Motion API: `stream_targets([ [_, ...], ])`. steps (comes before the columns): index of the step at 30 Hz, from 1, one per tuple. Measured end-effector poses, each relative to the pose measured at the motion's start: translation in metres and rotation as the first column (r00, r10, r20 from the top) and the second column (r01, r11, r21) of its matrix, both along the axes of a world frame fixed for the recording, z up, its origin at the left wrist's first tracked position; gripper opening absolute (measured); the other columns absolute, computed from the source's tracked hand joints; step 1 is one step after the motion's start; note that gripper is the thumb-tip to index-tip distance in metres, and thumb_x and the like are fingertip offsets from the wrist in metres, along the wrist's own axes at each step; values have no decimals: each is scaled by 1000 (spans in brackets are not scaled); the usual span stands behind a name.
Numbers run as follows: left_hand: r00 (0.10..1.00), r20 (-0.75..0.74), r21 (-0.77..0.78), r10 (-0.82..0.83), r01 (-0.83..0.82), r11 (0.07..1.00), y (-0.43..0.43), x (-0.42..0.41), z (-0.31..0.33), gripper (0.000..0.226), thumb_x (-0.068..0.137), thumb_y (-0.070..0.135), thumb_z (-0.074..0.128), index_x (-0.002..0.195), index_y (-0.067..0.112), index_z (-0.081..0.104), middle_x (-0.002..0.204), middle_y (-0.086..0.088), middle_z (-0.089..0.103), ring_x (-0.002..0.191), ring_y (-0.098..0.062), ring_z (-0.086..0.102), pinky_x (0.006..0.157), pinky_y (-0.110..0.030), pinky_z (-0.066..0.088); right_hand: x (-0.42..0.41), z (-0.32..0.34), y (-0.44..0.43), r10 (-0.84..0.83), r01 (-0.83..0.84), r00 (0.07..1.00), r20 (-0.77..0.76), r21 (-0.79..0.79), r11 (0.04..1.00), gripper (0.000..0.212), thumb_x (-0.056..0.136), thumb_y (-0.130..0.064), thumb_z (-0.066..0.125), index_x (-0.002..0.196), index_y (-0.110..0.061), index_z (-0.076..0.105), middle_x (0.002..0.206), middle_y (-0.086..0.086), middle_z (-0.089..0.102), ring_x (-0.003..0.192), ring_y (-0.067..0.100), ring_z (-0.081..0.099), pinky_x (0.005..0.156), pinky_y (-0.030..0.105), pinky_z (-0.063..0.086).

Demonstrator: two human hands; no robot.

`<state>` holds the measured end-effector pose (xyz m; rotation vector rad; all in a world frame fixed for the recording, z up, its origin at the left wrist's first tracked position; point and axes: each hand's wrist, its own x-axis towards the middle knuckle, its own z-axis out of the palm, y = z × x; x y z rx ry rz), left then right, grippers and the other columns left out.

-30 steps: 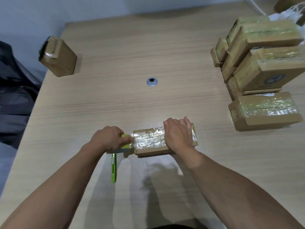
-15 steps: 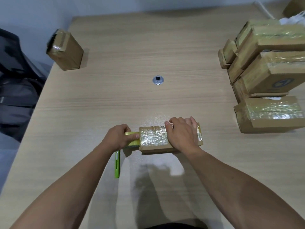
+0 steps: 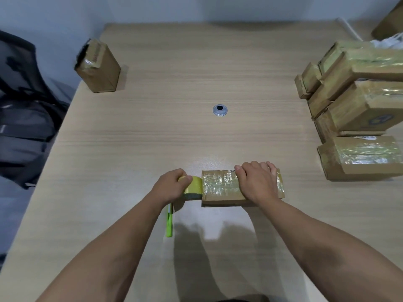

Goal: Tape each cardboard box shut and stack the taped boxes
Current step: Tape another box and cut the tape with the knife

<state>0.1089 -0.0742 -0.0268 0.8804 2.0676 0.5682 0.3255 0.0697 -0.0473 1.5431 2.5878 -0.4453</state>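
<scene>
An office-like room used for packing: a pale wood-laminate worktop with a round metal cable grommet in its middle, a plain wall behind, a dark mesh chair (grey bag beside it) at the left, and taped cardboard boxes piled at the right.

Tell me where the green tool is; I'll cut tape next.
Head view: the green tool lies on the table, just nearside of the left hand holding the tape roll.
</scene>
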Motion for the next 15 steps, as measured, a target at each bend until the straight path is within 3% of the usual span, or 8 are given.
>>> stream_targets([
  [5, 970, -152, -102, -188, 174, 979, 21, -3, 1, 22, 100, 38, 55, 90, 19, 59, 93, -3, 60, 91, -24, 55, 72, -30, 37, 5, -4, 3, -18, 19, 998, -57, 26, 999, 55, 106, -49, 24, 93, -19, 69, 95, -1, 62, 107, 26, 52, 109, 37, 16],
  [9, 930, -254, -163, -266, 230, 959, 25, 2, -5, 25, 99, 42, 53, 85, 21, 55, 97, -8, 63, 102, -34, 58, 85, -40, 48, 7, -9, 5, -21, 24, 997, -79, 35, 999, 64, 99, -55, 18, 87, -18, 68, 92, 0, 63, 104, 28, 54, 104, 35, 16],
  [12, 914, -293, -193, -280, 230, 954, 27, 10, -6, 24, 99, 45, 52, 88, 23, 55, 96, -5, 61, 106, -33, 56, 87, -40, 45, 13, -12, 6, -33, 38, 992, -121, 45, 998, 75, 90, -63, 8, 82, -18, 68, 89, 0, 63, 102, 29, 55, 102, 35, 16],
  [15, 907, -323, -211, -270, 208, 955, 32, 20, -6, 24, 99, 46, 51, 91, 24, 58, 97, -2, 59, 109, -30, 53, 84, -38, 37, 20, -13, 8, -59, 67, 984, -167, 46, 997, 74, 90, -64, 11, 82, -17, 69, 87, -1, 62, 101, 28, 55, 102, 34, 17],
])
